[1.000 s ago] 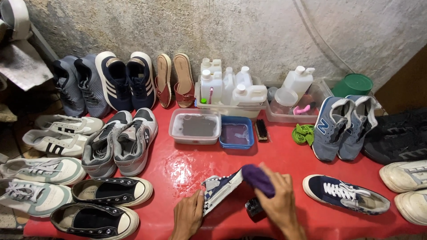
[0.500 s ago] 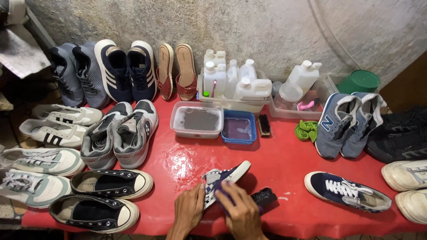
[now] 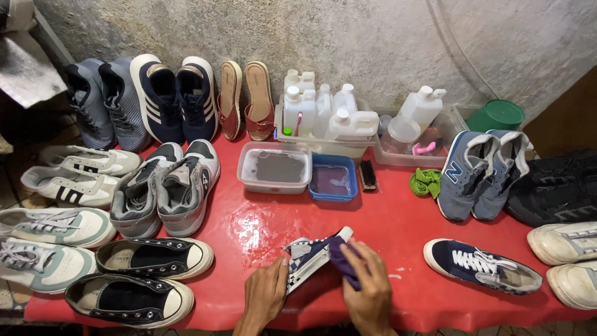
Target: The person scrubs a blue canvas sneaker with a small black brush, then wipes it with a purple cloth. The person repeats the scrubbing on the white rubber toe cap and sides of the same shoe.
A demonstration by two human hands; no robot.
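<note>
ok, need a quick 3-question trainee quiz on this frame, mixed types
1. True or false: the right hand presses a purple cloth on the checkered shoe.
2. Which hand steadies the shoe at its near end?
3. Behind the shoe, the blue tub sits: A) left of the clear tub B) right of it C) inside it.

Key: 1 true; 2 the left hand; 3 B.
</note>
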